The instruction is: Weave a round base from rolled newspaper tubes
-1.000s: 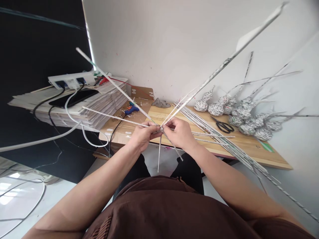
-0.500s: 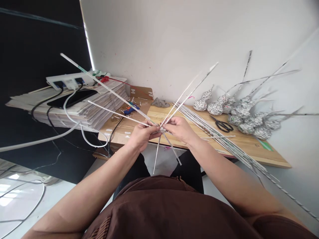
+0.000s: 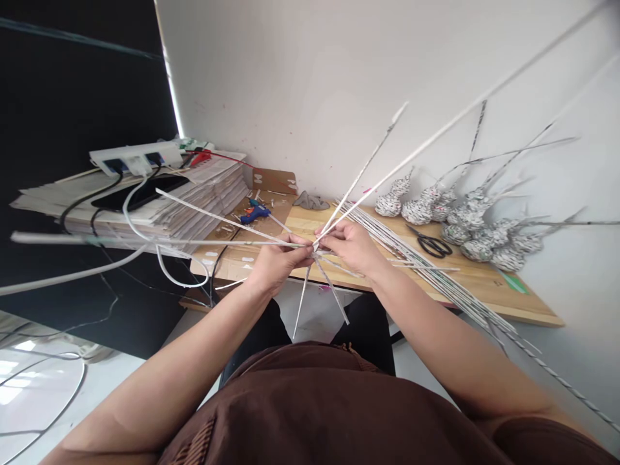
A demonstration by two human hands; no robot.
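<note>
Several thin white paper strips cross in front of me and fan outward from one point between my fingers. My left hand pinches them just left of the crossing, thumb on top. At the right of the crossing, my right hand has its thumb and fingers closed on the strips. One long strip slants up to the upper right, beside a shorter one. Two others reach left, one nearly level. Shorter ends hang down over my lap. The fingertips partly hide the crossing.
A bundle of paper sticks lies across the wooden table. Black scissors and several woven gourd shapes are behind it. At left are a blue glue gun, a paper stack, a phone and cables.
The long left strip has swung down to nearly level. A long strip now stretches far to the upper right, where a shorter, fainter one was. Both hands stay closed at the crossing.
</note>
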